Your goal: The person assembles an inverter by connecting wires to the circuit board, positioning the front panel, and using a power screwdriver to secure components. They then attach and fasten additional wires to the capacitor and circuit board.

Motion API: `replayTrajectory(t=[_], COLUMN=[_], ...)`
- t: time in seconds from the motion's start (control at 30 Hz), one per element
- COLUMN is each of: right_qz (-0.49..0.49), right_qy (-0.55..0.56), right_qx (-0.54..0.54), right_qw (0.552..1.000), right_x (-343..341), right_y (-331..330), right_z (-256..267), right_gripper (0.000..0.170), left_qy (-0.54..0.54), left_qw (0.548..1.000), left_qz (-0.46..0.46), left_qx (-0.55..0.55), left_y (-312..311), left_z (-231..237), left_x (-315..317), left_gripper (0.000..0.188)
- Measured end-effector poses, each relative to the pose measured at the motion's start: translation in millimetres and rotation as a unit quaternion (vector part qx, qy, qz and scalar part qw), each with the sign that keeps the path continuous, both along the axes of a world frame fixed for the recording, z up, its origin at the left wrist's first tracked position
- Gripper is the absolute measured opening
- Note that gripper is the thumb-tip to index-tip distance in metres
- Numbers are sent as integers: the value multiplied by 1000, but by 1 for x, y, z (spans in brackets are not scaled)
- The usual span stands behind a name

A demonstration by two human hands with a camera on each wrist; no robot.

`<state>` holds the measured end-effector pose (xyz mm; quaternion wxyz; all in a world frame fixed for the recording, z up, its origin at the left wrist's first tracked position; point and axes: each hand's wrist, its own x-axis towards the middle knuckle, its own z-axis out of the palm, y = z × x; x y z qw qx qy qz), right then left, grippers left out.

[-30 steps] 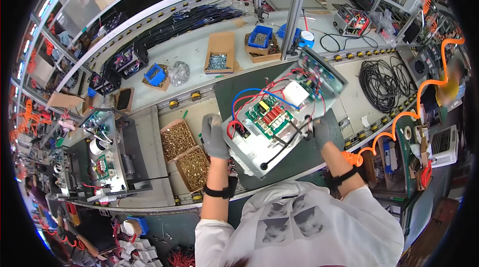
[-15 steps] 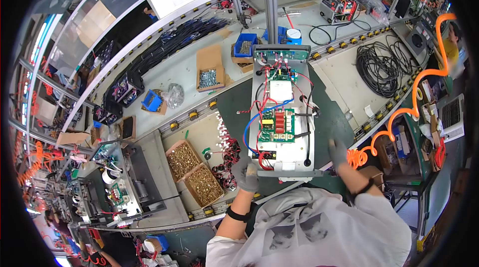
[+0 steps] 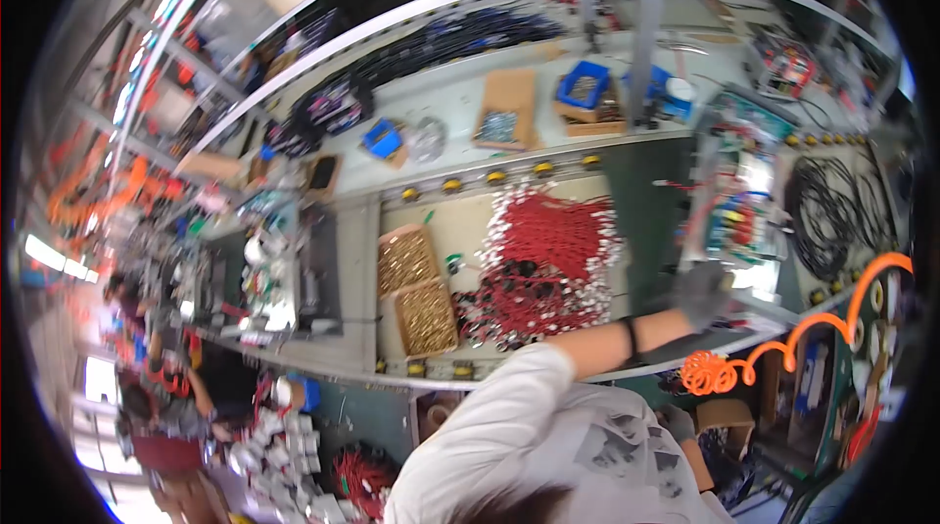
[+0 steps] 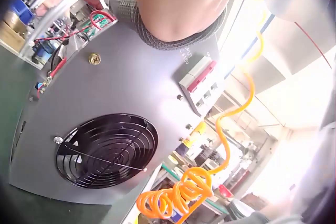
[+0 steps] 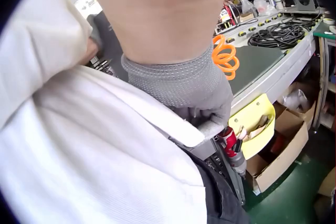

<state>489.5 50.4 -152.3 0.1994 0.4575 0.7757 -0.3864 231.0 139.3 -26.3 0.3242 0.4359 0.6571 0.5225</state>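
Observation:
An open metal chassis (image 3: 754, 281) with circuit boards and wires stands at the right of the bench in the head view. Over the near end of it lies the gloved left hand (image 3: 702, 297), gripping the edge; blur and the panel hide its fingertips. The left wrist view shows that grey end panel (image 4: 118, 85) with a round fan grille (image 4: 107, 150) and the glove cuff (image 4: 176, 37) at its top edge. Low beside the body is the right hand (image 3: 676, 421). In the right wrist view its fingers (image 5: 212, 127) curl beside the shirt hem; what they hold is hidden.
Red wires with white connectors (image 3: 553, 235) lie left of the chassis, beside boxes of brass parts (image 3: 426, 318). A black cable coil (image 3: 832, 215) is at the right. An orange air hose (image 3: 803, 328) hangs by the front edge; a red-and-grey tool (image 5: 233, 148) is below the bench.
The chassis has turned and moved right, uncovering the red wires. The left hand has gone right along with it. The right hand has left the chassis and dropped beside the body.

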Motion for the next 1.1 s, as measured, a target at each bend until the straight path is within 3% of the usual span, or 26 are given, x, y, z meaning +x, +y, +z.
replayTrajectory(t=[0.03, 0.07, 0.1, 0.13, 0.17, 0.2, 0.27, 0.33, 0.4, 0.43, 0.5, 0.53, 0.57, 0.63, 0.67, 0.73, 0.77, 0.83, 0.87, 0.97, 1.0, 1.03, 1.07, 1.1], right_qz=[17, 55, 73, 89, 112, 139, 121, 163, 207, 226, 258, 269, 280, 298, 306, 318, 321, 288, 291, 354, 380, 415, 448, 484], right_qy=[4, 9, 20, 32, 46, 52, 108, 129, 34, 34, 31, 33, 35, 37, 37, 37, 37, 17, 15, -10, -9, 45, 100, 129], right_qx=[-36, -46, -26, -4, 21, 18, 60, 44, -35, -34, -42, -44, -46, -53, -56, -65, -63, -46, -44, -10, -16, -32, -48, -25], right_qw=[999, 997, 997, 996, 992, 989, 985, 977, 977, 973, 965, 961, 958, 953, 950, 945, 944, 956, 956, 935, 925, 908, 887, 865], right_x=[-3, -5, -5, -5, -2, 1, 5, 14, 7, 4, -6, -18, -32, -60, -75, -105, -119, -150, -171, -266, -303, -334, -367, -401], right_y=[6, 11, 16, 22, 27, 32, 42, 53, 67, 77, 86, 85, 82, 66, 58, 37, 30, 19, 8, -49, -78, -100, -122, -153], right_z=[-9, -18, -27, -36, -49, -63, -87, -127, -147, -148, -145, -138, -131, -115, -108, -96, -91, -82, -78, -40, -17, -16, -22, -21], right_gripper=[29, 29, 29, 28, 28, 28, 28, 30, 33, 33, 32, 32, 32, 32, 32, 32, 32, 38, 38, 35, 34, 33, 32, 30], left_qy=[29, -111, 4, 112, 1, -39, 74, 123, 91, 110, 64, 68, 12, 34, -30, -99, -125, -13, -6, 149, 148, 187, 214, 254], left_qw=[998, 965, 977, 974, 997, 997, 996, 983, 962, 918, 851, 848, 799, 724, 685, 608, 516, 484, 458, 455, 477, 491, 474, 500], left_qz=[5, 50, 54, 143, 43, -15, 50, 97, 173, 240, 306, 363, 393, 482, 530, 578, 671, 773, 818, 850, 853, 846, 852, 828], left_qx=[48, 233, 206, 138, 71, 57, 14, -96, -192, -297, -422, -380, -455, -491, -499, -535, -518, -408, -348, -222, -150, -95, -54, -29], left_y=[42, 62, 74, 94, 88, 76, 35, 3, -45, -66, -152, -201, -241, -326, -369, -451, -482, -565, -592, -674, -692, -726, -733, -743], left_z=[-31, -19, -12, -30, -24, -20, -15, -53, -102, -149, -130, -136, -104, -151, -171, -149, -153, -147, -115, -43, -22, -26, -3, 15], left_x=[28, 47, 52, 78, 68, 59, 39, 11, -27, -44, -83, -93, -101, -118, -124, -150, -165, -195, -212, -267, -284, -311, -329, -345], left_gripper=[35, 26, 30, 42, 61, 70, 70, 74, 76, 74, 67, 65, 65, 69, 73, 81, 82, 78, 74, 70, 69, 68, 67, 68])
